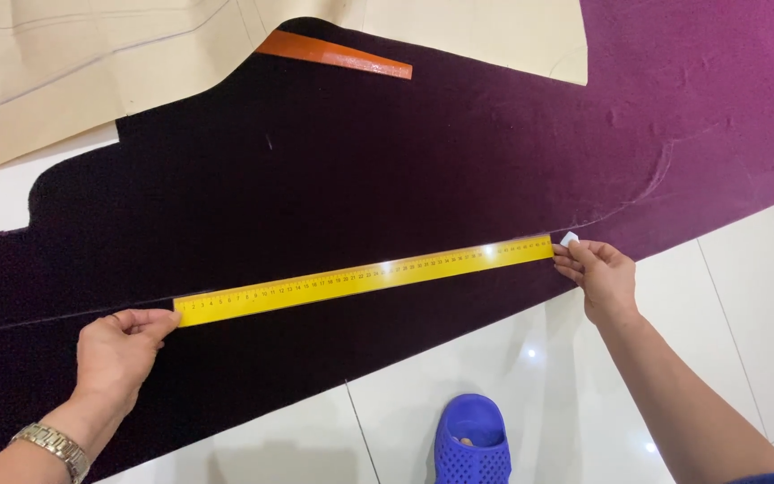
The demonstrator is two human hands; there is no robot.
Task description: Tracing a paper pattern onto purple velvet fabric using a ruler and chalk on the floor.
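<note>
A long yellow ruler (pixel 365 279) lies slanted across a dark purple cloth (pixel 315 179) spread on the floor. My left hand (pixel 118 350) presses down on the ruler's left end with its fingertips; a metal watch sits on that wrist. At the ruler's right end, my right hand (pixel 600 273) pinches a small white piece of chalk (pixel 569 239) against the cloth's edge.
Beige paper pattern sheets (pixel 73 63) cover the cloth's top edge, beside an orange wedge-shaped tool (pixel 333 54). Brighter magenta fabric (pixel 709 81) fills the upper right. White floor tiles (pixel 727 296) show at bottom right, with a blue perforated slipper (pixel 472 444) on my foot.
</note>
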